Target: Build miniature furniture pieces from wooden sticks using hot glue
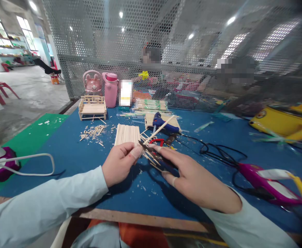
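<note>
Risks, near to far: the pinching left fingertips sit right beside the tool's jaws, so a nick is possible if the grip creeps forward; the stick could twist or split if the bite is askew, its far end being unsupported; a loose offcut could spring away; farther back, a sleeve or tool snagging the black cable (213, 146) could drag the blue plastic glue gun (165, 124).

Hands, both raised above the near-middle of the blue tabletop (130, 198), almost meeting: the right hand (192, 175) is partly curled, fingers and thumb spread about a dark metal cutting tool (147, 147); the left hand (121, 163) is closed in a thumb-and-forefinger pinch, apparently on the near end of a long pale wooden stick (161, 128); exact contact hidden by the fingers; the stick slants up from the jaws toward the tabletop's far right corner; whether the jaws bite it, cannot tell.

Beyond: a flat row of pale wooden sticks (127, 134) at mid-table; a scatter of short wooden offcuts (92, 132) toward the left edge; a small pale wooden bench-like model (92, 110) by the far left corner.
</note>
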`<act>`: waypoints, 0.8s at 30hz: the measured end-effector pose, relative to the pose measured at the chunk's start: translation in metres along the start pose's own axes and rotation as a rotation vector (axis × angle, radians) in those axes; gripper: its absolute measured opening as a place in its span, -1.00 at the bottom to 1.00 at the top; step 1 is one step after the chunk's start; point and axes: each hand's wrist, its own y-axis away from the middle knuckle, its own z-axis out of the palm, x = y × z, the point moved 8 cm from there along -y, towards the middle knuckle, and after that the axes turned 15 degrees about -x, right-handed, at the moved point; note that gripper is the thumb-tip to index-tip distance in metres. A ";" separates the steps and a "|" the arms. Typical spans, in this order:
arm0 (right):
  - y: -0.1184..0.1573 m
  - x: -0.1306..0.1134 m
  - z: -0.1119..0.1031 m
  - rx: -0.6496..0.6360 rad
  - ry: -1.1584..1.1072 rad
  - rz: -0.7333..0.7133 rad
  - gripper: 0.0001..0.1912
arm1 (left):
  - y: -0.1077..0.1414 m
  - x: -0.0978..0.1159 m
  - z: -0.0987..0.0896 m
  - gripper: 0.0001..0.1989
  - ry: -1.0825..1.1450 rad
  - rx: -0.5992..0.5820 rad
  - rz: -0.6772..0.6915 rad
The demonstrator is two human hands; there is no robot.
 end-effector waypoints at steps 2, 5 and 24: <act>-0.001 -0.002 0.000 0.005 -0.003 -0.013 -0.37 | 0.000 0.001 0.001 -0.62 -0.013 -0.004 0.005; -0.003 -0.004 0.002 0.000 0.005 -0.012 -0.34 | 0.001 0.001 0.001 -0.63 -0.024 0.002 0.002; -0.002 -0.004 0.027 0.108 0.311 0.108 -0.31 | 0.004 -0.026 0.018 -0.53 -0.036 -0.077 -0.250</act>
